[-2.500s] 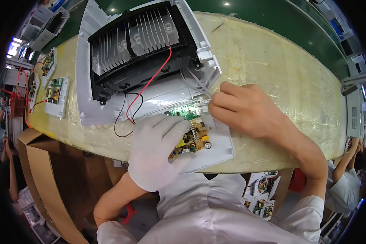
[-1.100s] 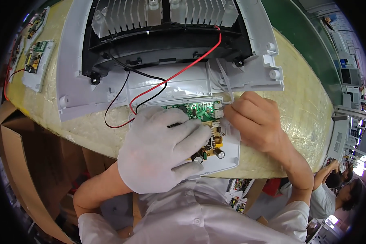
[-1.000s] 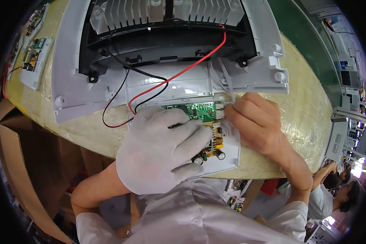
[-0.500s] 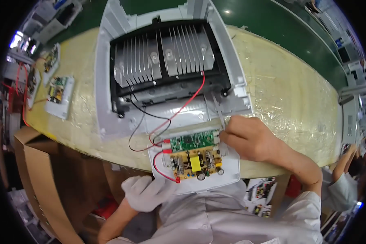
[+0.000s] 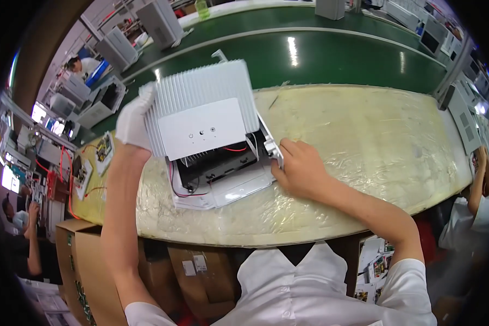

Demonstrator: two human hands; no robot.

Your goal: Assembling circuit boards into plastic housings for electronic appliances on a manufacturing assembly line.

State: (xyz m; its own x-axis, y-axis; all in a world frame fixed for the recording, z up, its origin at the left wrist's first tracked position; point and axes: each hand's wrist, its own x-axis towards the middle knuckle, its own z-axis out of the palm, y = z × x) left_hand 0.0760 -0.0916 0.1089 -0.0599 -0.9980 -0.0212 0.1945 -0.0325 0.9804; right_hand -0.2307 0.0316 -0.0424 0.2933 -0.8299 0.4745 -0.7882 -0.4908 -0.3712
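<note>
- The gloved left hand (image 5: 131,120) grips the left edge of the white ribbed housing (image 5: 201,111), tilted up at upper centre of the frame.
- The bare right hand (image 5: 299,169), fingers curled, clasps its lower right corner.
- Both rest over the plastic-wrapped yellow table (image 5: 364,141).

A white ribbed housing cover (image 5: 201,111) with a smooth front panel is tilted up, hinged open above its white base (image 5: 228,187). Beneath it a black frame (image 5: 214,165) shows, with red and black wires (image 5: 180,185) looping out at the left.
</note>
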